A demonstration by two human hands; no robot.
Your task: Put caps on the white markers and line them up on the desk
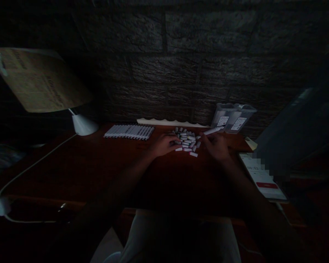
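Head view: phone (259, 175) timer starts 00:0, rest pixelated. Container labels (238, 123), lampshade (41, 82) lettering unreadable. Right hand (216, 145) pinches marker (212, 130), overlapping containers (221, 110). Left hand (166, 143) at cap pile (189, 138), grip can't tell. Marker row (129, 132) lies left.

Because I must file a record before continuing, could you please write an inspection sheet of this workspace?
Surface: reddish-brown desk, dimly lit.
Work items: loose pile of small white cylinders, probably pen caps; row of white pens to its left.
Clutter: lamp at left; clear containers at the back right; phone at right.
Hands: left hand at the pile's left edge, grip unclear; right hand holding a white pen-like stick.
Cables: pale cable running from the lamp over the desk's left side.
Surroundings: dark block wall behind.
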